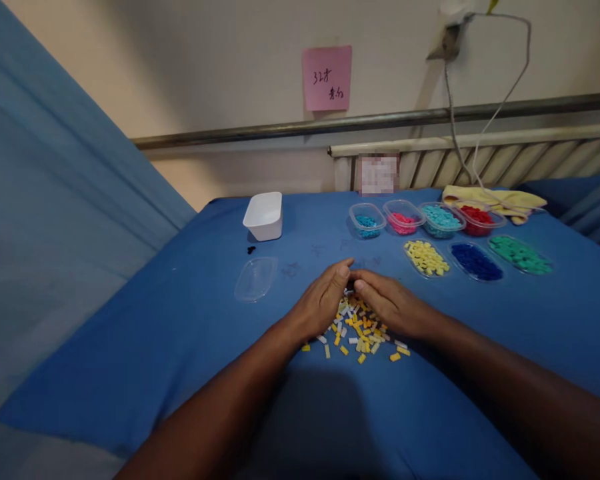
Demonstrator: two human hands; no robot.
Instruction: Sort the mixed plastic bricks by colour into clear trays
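Cloth (190,333) in blue spreads out before you. On it, your left hand (325,300) and right hand (387,300) curve inward, cupped and unclenched, fingertips close together on the far side. Farther left stands a white tub (269,232); farther right, clear containers (404,207) hold coloured pieces. Smallest, the loose yellow and white pieces (364,327) lie heaped between your hands, spilling out on the near side.

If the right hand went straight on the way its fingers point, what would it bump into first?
Probably the left hand: the right hand angles toward it, around the far side of the loose yellow and white pieces. Whether the hands touch is hard to tell.
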